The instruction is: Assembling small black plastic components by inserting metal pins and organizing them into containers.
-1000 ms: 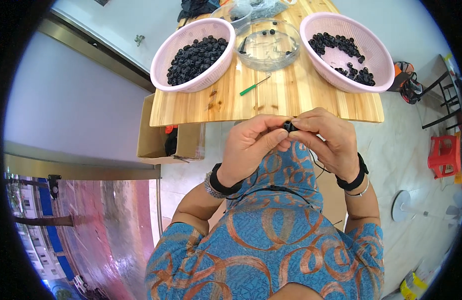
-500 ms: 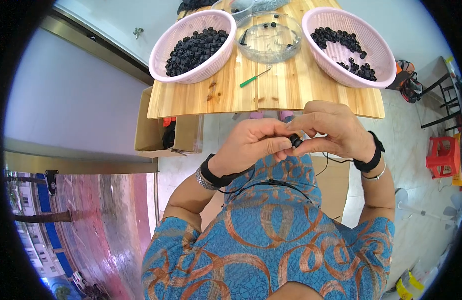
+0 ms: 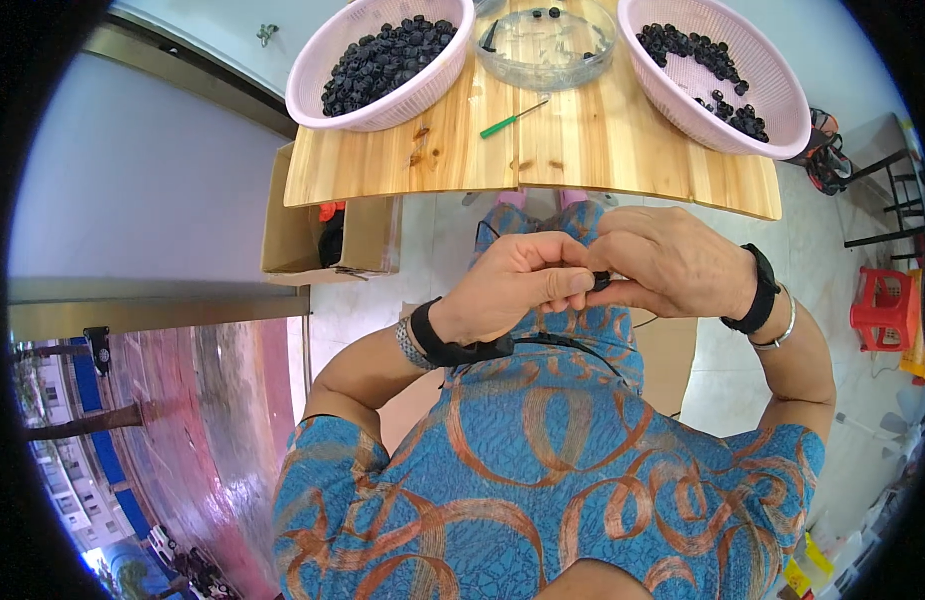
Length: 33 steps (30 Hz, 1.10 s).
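Observation:
Between my two hands is a small black round part (image 3: 602, 281), mostly covered by fingers. My left hand (image 3: 518, 285) pinches it from one side, the thumb laid along it. From the other side my right hand (image 3: 668, 262) grips it with thumb and curled fingers. Both hands meet above my lap, just short of the table's near edge. On the table, a pink basket (image 3: 301, 75) at left is heaped with small black parts (image 3: 388, 65). Fewer such parts lie in the pink basket (image 3: 783, 112) at right. A green-handled screwdriver (image 3: 500, 127) rests between them.
A clear round tray (image 3: 548, 75) with a few small black pieces stands between the baskets on the wooden table (image 3: 573, 150). Under its left side is an open cardboard box (image 3: 373, 235). A red stool (image 3: 881, 310) stands at far right.
The view has shifted, so the table and baskets sit higher in it. My right fingers have curled in closer over the black part, which now shows less.

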Available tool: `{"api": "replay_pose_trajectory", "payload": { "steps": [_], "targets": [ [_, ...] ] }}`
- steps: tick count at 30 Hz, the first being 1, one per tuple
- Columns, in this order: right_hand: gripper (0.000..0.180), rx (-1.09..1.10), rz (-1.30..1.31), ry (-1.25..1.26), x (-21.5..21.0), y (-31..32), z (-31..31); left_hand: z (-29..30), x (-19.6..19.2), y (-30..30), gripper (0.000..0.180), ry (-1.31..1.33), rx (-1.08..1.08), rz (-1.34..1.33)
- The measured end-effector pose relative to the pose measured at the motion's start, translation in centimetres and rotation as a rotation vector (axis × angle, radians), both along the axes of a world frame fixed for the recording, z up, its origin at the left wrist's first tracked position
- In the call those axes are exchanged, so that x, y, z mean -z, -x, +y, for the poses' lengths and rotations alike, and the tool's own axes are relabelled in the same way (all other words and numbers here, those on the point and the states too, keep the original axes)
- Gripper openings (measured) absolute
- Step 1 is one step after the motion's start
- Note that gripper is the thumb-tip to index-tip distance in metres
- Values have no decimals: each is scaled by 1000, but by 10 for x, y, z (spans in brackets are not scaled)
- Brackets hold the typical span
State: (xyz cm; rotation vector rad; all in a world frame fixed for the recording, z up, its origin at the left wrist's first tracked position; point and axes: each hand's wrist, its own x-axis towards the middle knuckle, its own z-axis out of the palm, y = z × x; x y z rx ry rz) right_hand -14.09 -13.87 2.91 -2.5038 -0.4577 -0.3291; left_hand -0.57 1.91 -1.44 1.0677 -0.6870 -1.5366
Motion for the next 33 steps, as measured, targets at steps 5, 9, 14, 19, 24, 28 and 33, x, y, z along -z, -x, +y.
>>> {"api": "replay_pose_trajectory", "payload": {
  "steps": [5,9,14,19,24,28,33],
  "targets": [
    [27,78,61,-106,5,-2,-7,-2,7,-11,23,33,39,147],
    [30,149,53,-421,6,-2,-9,-7,-2,-8,22,18,-64,296],
    [31,225,-138,-592,25,-14,1,-8,-7,-19,23,128,-141,264],
    [30,216,-174,-610,24,-19,0,-6,-12,-21,23,129,-142,224],
    [27,193,-178,-627,23,-18,0,-6,-12,-19,22,126,-179,194],
    [26,196,-105,-772,20,-13,2,-5,-16,-18,22,127,-163,126],
    [23,78,-220,-308,5,-11,-11,-3,-18,-17,24,124,-130,77]
  ]
}}
